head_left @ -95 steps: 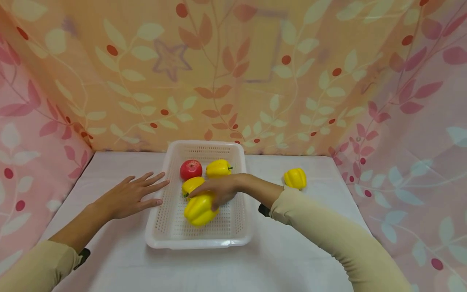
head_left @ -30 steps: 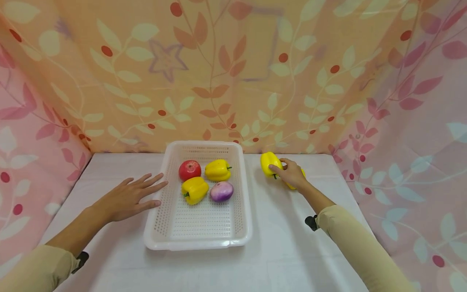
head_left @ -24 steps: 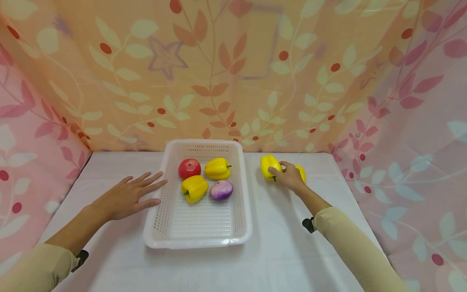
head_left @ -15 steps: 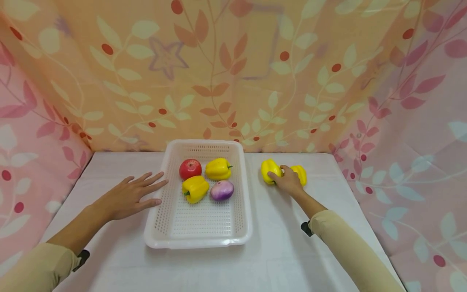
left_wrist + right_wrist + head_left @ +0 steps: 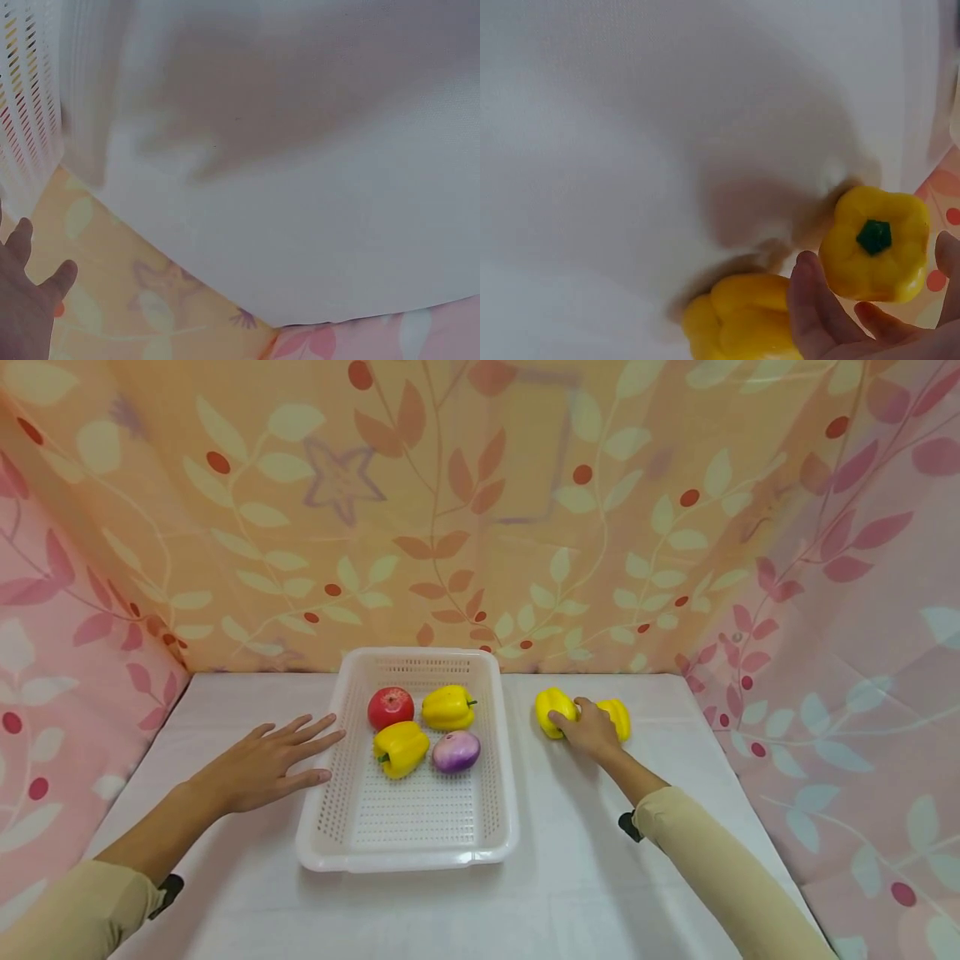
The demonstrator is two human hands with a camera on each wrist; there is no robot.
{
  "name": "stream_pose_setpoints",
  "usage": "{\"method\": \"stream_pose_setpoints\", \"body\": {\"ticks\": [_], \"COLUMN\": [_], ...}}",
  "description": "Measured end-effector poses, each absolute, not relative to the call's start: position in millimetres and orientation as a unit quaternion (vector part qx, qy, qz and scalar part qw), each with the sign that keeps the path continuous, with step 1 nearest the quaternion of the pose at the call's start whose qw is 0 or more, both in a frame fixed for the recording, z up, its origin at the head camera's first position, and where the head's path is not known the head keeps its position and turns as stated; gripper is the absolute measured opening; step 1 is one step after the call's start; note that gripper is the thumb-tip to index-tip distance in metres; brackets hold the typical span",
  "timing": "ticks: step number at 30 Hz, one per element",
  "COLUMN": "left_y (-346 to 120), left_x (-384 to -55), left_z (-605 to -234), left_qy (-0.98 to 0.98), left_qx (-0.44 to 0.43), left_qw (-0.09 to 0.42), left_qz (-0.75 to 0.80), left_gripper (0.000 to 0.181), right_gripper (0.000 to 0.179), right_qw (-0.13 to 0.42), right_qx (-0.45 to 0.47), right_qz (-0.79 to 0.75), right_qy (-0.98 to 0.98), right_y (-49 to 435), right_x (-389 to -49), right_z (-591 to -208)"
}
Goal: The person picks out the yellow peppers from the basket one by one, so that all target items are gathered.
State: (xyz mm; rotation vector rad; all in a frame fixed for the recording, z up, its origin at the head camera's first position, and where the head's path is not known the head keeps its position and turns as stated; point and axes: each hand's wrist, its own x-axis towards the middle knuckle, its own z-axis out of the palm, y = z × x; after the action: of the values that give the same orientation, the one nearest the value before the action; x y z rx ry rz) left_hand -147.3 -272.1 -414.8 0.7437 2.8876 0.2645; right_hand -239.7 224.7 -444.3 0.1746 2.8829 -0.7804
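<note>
Pepper (image 5: 552, 703): had left basket (image 5: 405, 862) for its two o'clock.
Right hand (image 5: 592, 732): curved round it, grip unclear; placing seemed done, release due.
Left hand (image 5: 262, 768): was spread, empty.

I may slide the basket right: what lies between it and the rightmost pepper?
In the head view, another pepper and the right hand lie between the basket and the rightmost pepper. From basket to nearer pepper, only white cloth shows.

Your head view is evenly lit; your wrist views look dimmer, with soft-edged shadows across the white surface (image 5: 337, 240).
</note>
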Motion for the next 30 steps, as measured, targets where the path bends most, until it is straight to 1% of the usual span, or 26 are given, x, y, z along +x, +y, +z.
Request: {"method": "stream_pose_setpoints", "body": {"ticks": [11,14,21,30], "left_y": [-270,-270,-272,-272], "left_x": [-145,-145,-145,-144], "left_z": [-414,-413,-415,-414], "left_qy": [0.961,0.961,0.962,0.961], "left_qx": [0.251,0.254,0.25,0.25], "left_qw": [0.068,0.066,0.067,0.068], "left_qz": [0.092,0.09,0.093,0.093], "left_gripper": [0.07,0.07,0.071,0.071], "right_gripper": [0.079,0.08,0.086,0.082], "right_qw": [0.119,0.127,0.158,0.146], "right_qx": [0.059,0.056,0.013,-0.052], "right_qz": [-0.186,-0.199,-0.264,-0.304], "right_qy": [0.974,0.97,0.952,0.94], "right_y": [219,214,189,150], "right_x": [-248,-252,-257,-256], "right_z": [-402,-388,-359,-339]}}
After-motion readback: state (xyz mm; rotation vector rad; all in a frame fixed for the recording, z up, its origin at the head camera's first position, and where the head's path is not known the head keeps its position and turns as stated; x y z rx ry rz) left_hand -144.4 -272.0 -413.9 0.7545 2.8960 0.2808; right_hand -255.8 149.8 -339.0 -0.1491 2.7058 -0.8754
